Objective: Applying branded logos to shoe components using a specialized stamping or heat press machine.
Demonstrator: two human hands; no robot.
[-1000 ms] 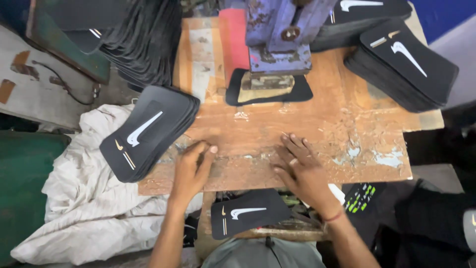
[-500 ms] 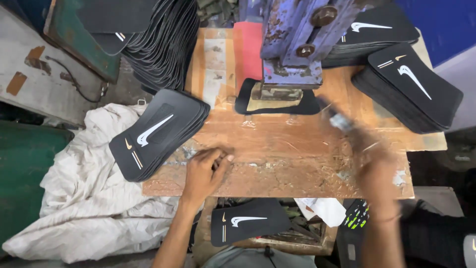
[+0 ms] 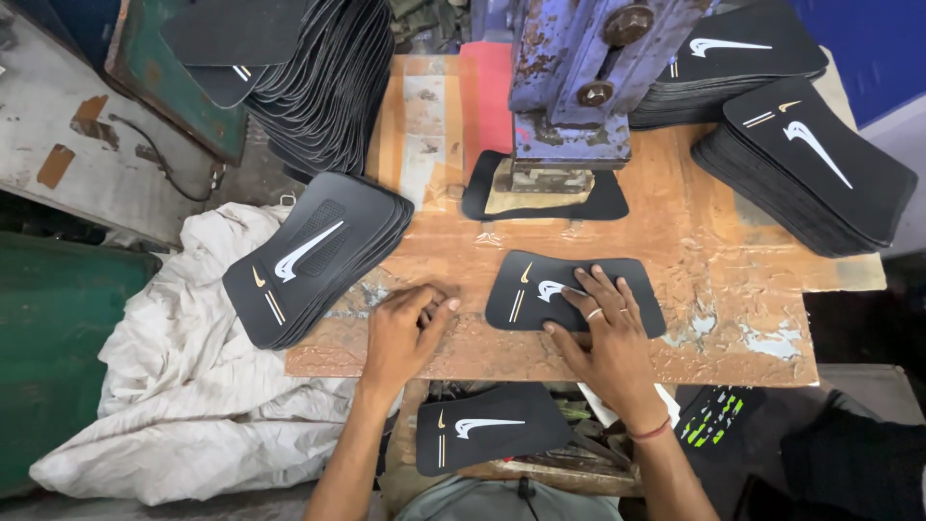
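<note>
Worn wooden counter [image 3: 675,251]: right hand [image 3: 603,333] presses spread fingers on black panel [image 3: 540,289]; left hand [image 3: 405,328] rests loosely curled. Uneven pressure could skew the panel.

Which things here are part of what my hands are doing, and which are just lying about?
In use:
black piece flat under right hand
left hand resting on wooden board
blue press

Lying about:
white cloth
black stack at left
black stack at right
</note>
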